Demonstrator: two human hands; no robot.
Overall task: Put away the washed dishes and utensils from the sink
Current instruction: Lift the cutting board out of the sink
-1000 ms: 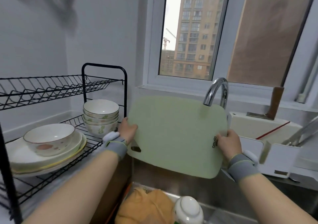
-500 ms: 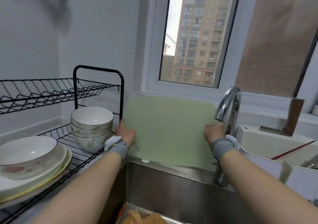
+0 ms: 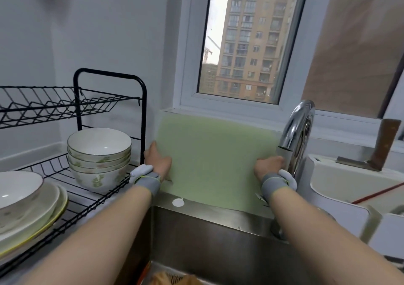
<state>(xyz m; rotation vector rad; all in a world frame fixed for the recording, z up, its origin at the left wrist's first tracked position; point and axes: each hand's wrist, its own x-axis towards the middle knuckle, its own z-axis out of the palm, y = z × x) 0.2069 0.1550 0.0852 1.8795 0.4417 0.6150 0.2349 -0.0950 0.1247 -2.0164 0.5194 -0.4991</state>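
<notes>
No text, label, brand or number is legible: the green cutting board I hold shows a plain face, and the bowls show only leaf patterns.

The green board stands upright behind the sink, its top edge just under the window sill, and closes off the wall there. The left grip holds the board's left edge just beside the black rack post, with only a narrow gap between them. Past the post, stacked bowls fill that end of the lower shelf, and the upper shelf hangs over them. The right grip holds the right edge close against the faucet, which blocks that side. Beyond it stands a white holder with a cleaver. Between the forearms the sink basin lies open.
</notes>
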